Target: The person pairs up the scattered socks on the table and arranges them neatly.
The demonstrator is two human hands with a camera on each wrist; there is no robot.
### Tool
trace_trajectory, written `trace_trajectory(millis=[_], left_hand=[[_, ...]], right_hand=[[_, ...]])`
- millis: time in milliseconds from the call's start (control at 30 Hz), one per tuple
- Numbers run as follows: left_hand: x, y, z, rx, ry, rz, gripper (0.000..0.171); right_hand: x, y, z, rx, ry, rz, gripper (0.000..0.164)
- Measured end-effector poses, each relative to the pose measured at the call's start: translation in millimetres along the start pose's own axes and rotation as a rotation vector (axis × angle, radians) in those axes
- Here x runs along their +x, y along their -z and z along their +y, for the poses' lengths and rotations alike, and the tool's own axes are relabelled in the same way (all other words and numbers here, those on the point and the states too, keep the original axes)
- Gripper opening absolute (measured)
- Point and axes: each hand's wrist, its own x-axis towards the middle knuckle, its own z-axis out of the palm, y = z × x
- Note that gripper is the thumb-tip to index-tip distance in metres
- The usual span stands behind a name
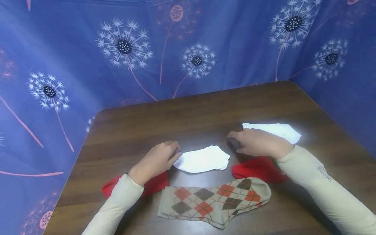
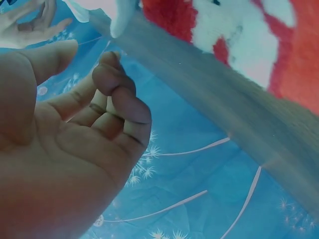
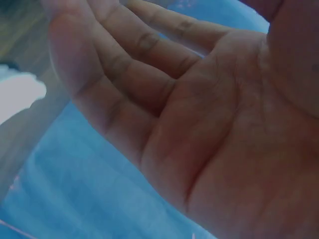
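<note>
In the head view my left hand (image 1: pixel 158 160) hovers at the left end of a white sock (image 1: pixel 202 160), its thumb right at the fabric. The left wrist view shows that hand's fingers (image 2: pixel 132 109) loosely bent with nothing between them. My right hand (image 1: pixel 258 142) is over the table beside a second white sock (image 1: pixel 279 130), partly covering it. Its palm and relaxed fingers (image 3: pixel 119 69) hold nothing in the right wrist view. A red sock (image 1: pixel 255 168) lies below the right hand. Another red sock (image 1: pixel 157 184) is partly hidden under the left forearm; white patches mark it in the left wrist view.
A pair of beige argyle socks (image 1: pixel 211 202) lies across the front of the brown wooden table (image 1: pixel 188 120). Behind the table hangs a blue curtain (image 1: pixel 235 39) printed with dandelions. The table's left edge runs beside the left arm.
</note>
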Motion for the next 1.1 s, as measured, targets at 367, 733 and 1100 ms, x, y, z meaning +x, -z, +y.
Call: trace_trajectory(millis=[367,733,1100], left_hand=[[8.6,1.9,14.0,0.055,-0.048,0.094,0.021],[37.7,-3.6,38.9,0.09,-0.171,0.072,0.025],[73.6,-13.1,59.8,0.145,-0.289,0.085,0.016]], right_hand=[[-21,11,25,0.022,-0.073,0.071,0.058],[-42,14,47,0.087,-0.147,0.157,0.062],[-59,27,60,0.049,-0.13,0.142,0.048]])
